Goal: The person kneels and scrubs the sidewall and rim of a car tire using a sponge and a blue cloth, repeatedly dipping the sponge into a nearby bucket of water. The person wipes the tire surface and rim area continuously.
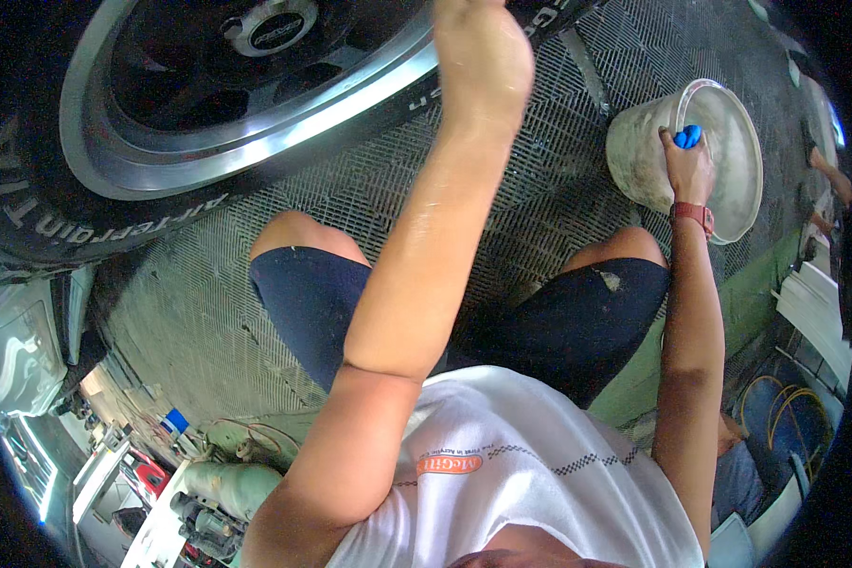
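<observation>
My left hand [484, 60] reaches to the top edge of the picture, in front of the rim and tyre of a vehicle wheel [255, 160]. Its fingers are cut off by the frame, so what it touches or holds is hidden. My right hand [689, 167] is at the mouth of a stained, whitish plastic bucket [639, 145]. Its fingers are closed around a small, soft-looking blue piece [687, 136], whose material I cannot settle. The bucket's inside is partly visible behind this hand.
My bent knees [305, 234] lie between wheel and bucket, over a ribbed grid floor mat [341, 177]. A green tank [231, 486] and machinery are at lower left. Yellow hose [774, 405] is coiled at right. Another person's arm [831, 174] shows at the far right.
</observation>
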Motion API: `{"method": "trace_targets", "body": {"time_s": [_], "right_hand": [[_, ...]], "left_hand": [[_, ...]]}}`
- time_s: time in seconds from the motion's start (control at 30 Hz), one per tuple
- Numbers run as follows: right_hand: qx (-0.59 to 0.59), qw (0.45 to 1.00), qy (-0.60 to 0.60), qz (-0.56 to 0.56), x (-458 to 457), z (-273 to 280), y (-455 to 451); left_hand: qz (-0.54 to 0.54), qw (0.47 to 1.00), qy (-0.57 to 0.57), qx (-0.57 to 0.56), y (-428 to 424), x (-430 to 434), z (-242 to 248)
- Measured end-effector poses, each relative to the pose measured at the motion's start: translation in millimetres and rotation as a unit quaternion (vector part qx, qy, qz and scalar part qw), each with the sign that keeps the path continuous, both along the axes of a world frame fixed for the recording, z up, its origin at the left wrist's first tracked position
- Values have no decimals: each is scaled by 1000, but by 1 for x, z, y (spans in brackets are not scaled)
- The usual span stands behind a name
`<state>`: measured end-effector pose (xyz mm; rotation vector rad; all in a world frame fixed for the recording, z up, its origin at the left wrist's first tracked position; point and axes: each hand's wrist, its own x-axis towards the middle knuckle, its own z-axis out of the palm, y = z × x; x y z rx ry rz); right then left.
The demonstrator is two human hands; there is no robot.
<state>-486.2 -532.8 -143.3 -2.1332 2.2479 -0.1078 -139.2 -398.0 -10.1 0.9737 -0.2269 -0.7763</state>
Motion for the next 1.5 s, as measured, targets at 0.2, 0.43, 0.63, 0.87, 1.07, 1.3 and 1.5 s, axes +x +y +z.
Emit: {"method": "trace_targets", "body": {"time_s": [0.2,0.43,0.63,0.87,1.07,1.3,1.5], "right_hand": [[5,1000,3,1,0,2,6],[10,1000,-8,-14,4,5,7],[42,999,-30,-12,11,15,8],[36,999,-28,-28,13,19,13],[35,998,-36,-28,12,18,13],[13,999,-38,-5,1,3,4],[41,998,-29,-26,7,6,4]], "left_hand": [[9,970,35,-241,19,19,-6],[-60,976,114,-174,75,48,-52],[7,941,302,-154,84,54,-95],[-123,927,301,-187,82,40,-83],[-131,988,80,-33,66,39,-67],[107,790,-588,138,19,75,-49],[191,661,-725,28,-15,105,-40]]}}
